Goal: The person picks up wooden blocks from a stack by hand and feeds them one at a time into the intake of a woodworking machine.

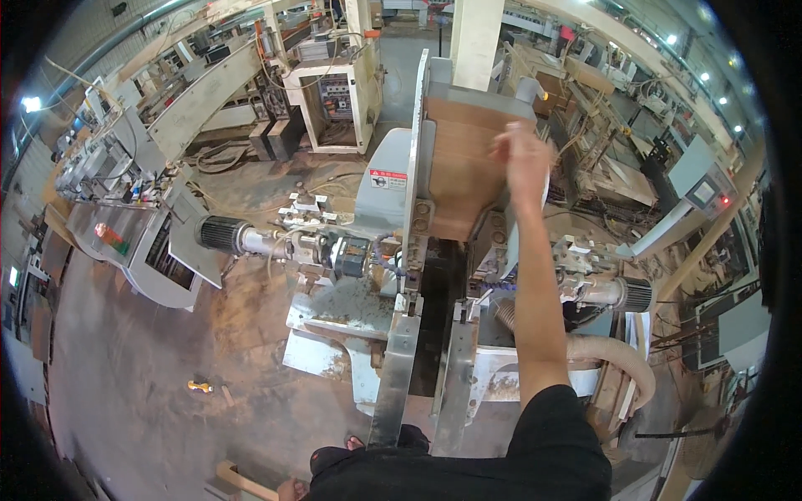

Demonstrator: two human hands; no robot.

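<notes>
Brown wood makes up the stack of boards standing in the grey machine ahead of the person; in the head view its long axis runs away from the person, from the near end by the two steel rails up toward the white pillar, and the flat board faces lean against the tall grey plate on the stack's left. The right hand reaches far out on a bare forearm and lies on the right upper edge of the stack, touching it. That hand is blurred, so the fingers cannot be told apart; its grip looks loosely spread over the board edge, yet whether it clamps the wood or only rests there cannot be told. The left hand is out of the picture altogether. The lower part of the stack drops behind the machine's dark slot and is hidden there. A black sleeve covers the upper arm at the bottom edge, and sandalled toes show beside it. An electric motor sticks out on the machine's left, another motor on its right, with a pale ribbed hose curving below. On the dusty concrete floor lies a small yellow thing, too small to name.
</notes>
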